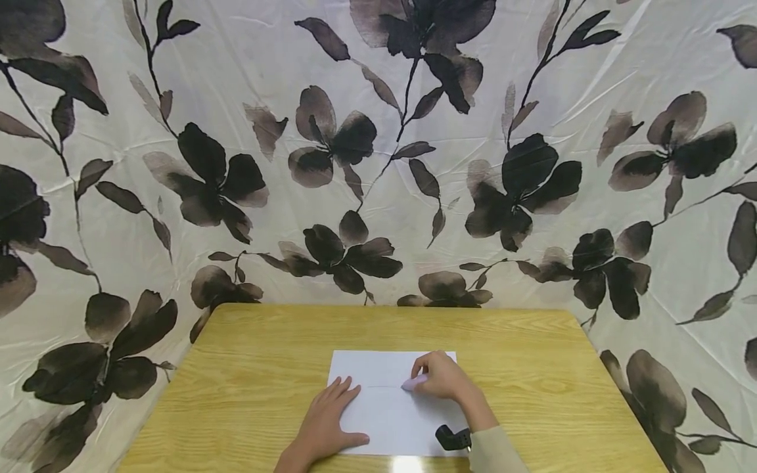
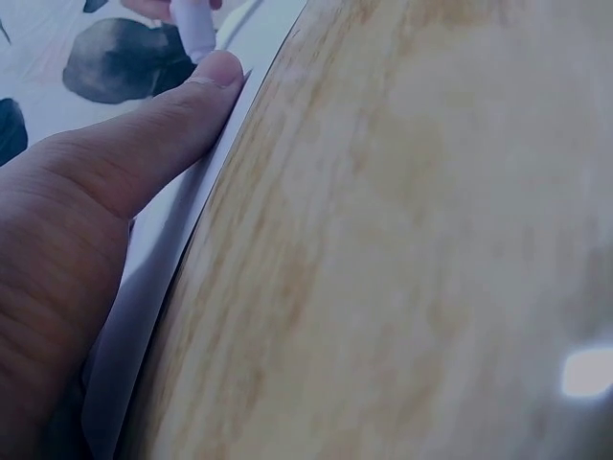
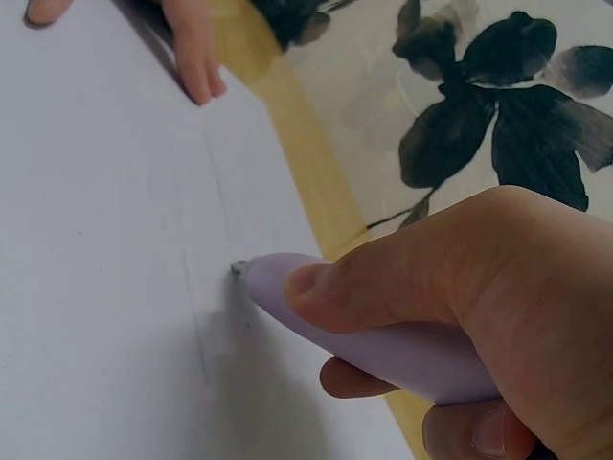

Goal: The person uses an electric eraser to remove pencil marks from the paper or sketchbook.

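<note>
A white sheet of paper [image 1: 390,420] lies on the table. My right hand [image 1: 443,376] grips a thick lavender pen-shaped tool [image 3: 383,355], thumb along its top and fingers curled beneath. Its short grey tip [image 3: 238,268] points down at the paper's upper right half. A thin straight line [image 1: 381,386] runs leftward from the tip; the right wrist view shows a second faint line [image 3: 194,316] beside it. My left hand [image 1: 325,417] rests spread on the sheet's left side, with its thumb [image 2: 182,115] by the near edge.
The yellow wood-grain table [image 1: 254,368] extends around the sheet on all sides. Behind it hangs a pale cloth with dark flowers [image 1: 331,144]. A black wrist device [image 1: 452,438] sits at my right sleeve, over the paper's lower right corner.
</note>
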